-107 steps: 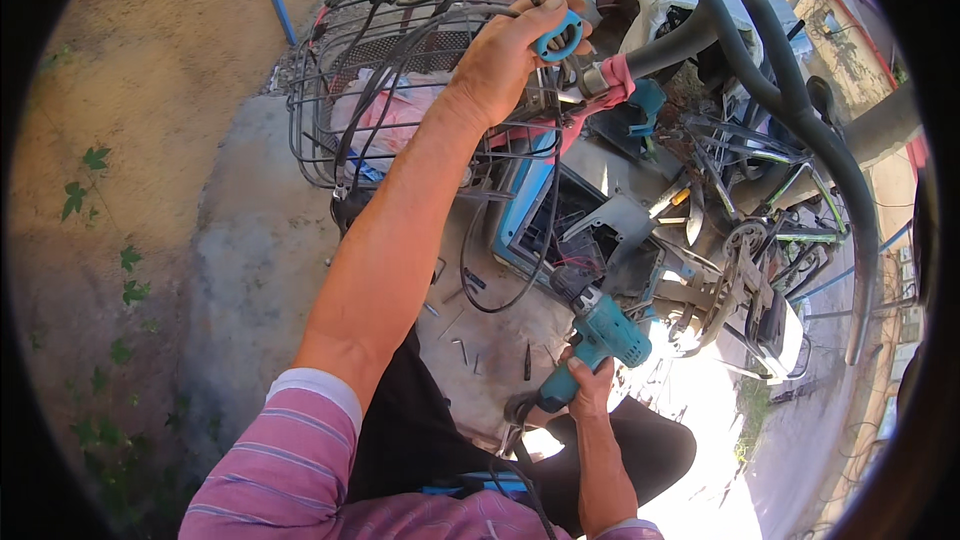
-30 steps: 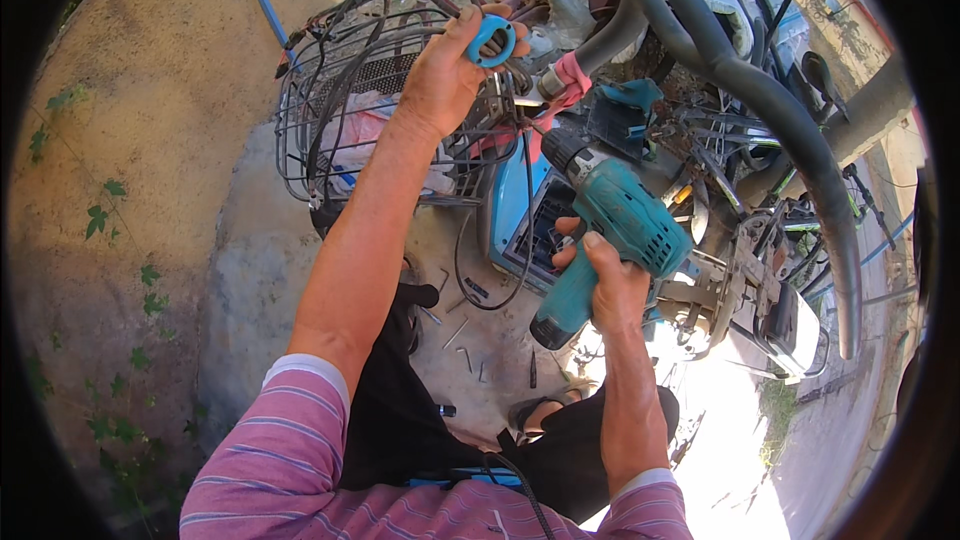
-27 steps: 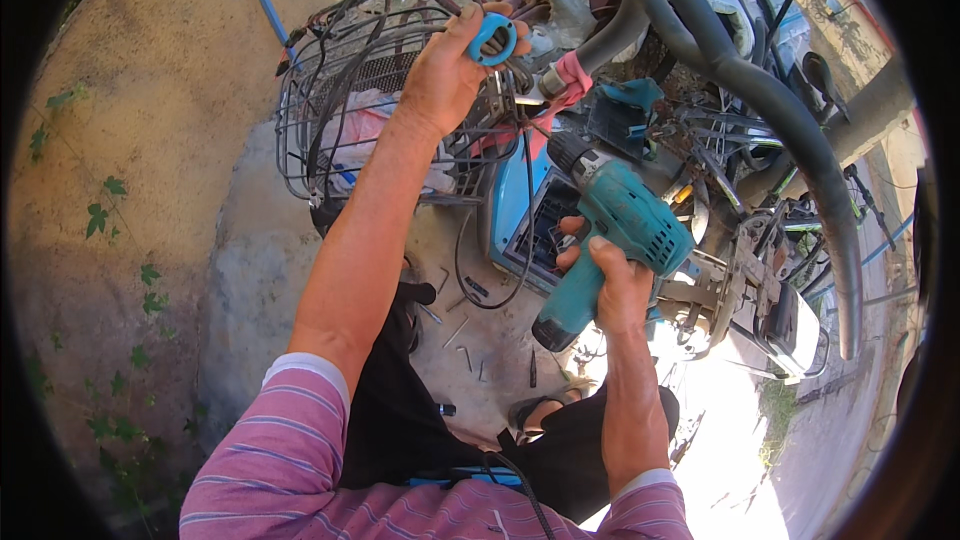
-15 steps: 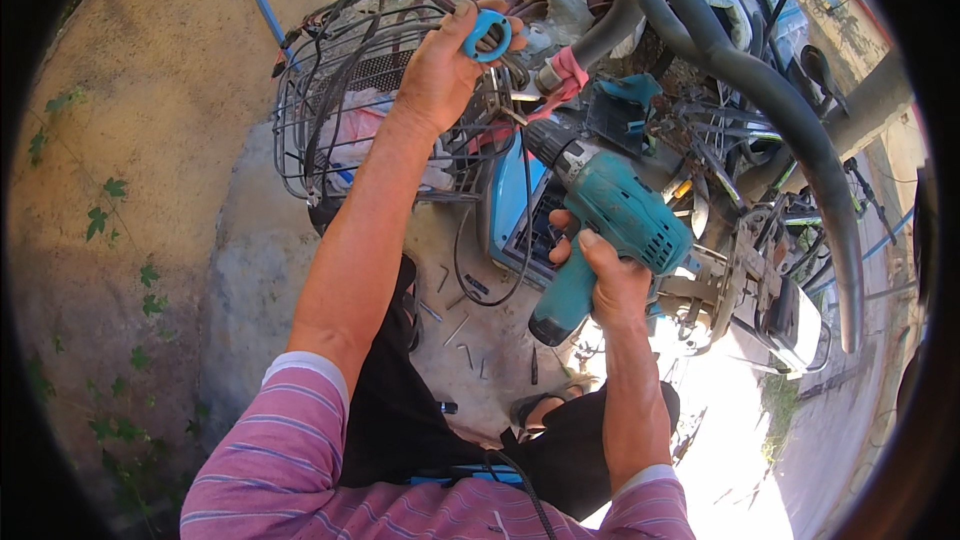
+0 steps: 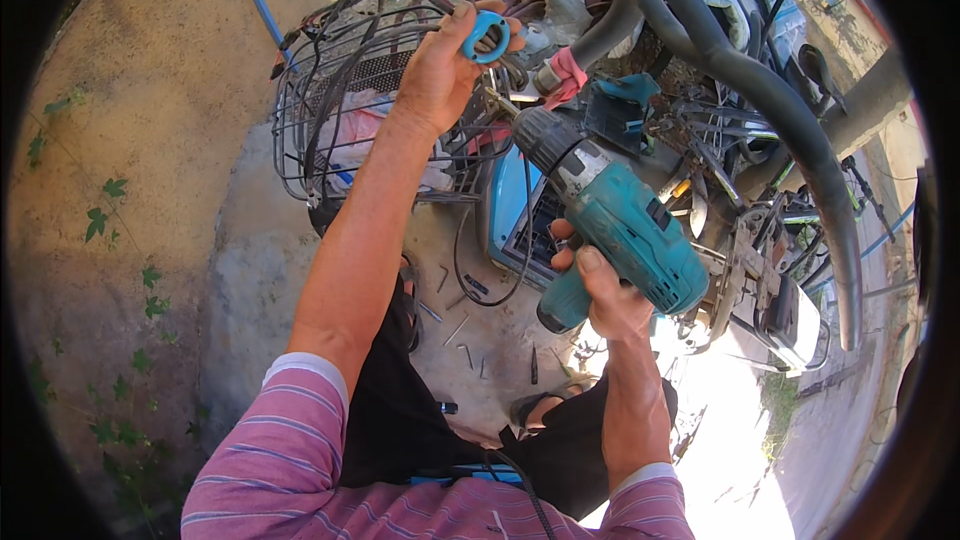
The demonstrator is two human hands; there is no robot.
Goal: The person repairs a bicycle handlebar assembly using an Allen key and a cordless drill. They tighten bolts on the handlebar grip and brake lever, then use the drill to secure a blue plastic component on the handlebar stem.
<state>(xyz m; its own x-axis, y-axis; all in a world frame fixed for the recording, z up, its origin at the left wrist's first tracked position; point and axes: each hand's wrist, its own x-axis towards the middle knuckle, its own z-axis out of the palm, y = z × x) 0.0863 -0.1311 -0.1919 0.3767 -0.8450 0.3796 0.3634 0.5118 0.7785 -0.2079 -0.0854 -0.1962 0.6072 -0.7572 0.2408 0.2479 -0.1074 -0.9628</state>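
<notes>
My left hand (image 5: 437,75), raised at the far side, is closed around a bright blue ring-shaped part (image 5: 484,57), with fingers showing through its hole. My right hand (image 5: 616,302) grips a teal cordless drill (image 5: 635,218) by its handle. The drill's black chuck (image 5: 545,136) points up and left. A thin bit (image 5: 501,101) sticks out of it toward the area just under my left hand. Whether the bit touches anything there, I cannot tell. Right behind the left hand stands a dark wire basket (image 5: 300,130) with cloth and plastic in it.
Below the drill chuck stands a blue case (image 5: 508,195). Small tools, including hex keys (image 5: 464,351), lie on the concrete floor. Thick black tubing (image 5: 720,50) arches over the right side, above a pile of metal parts. A pink cloth strip (image 5: 568,75) is tied near the tube's end.
The drill has tilted and its body has swung down and to the right, so its bit now shows. My left hand with the blue ring has stayed in place.
</notes>
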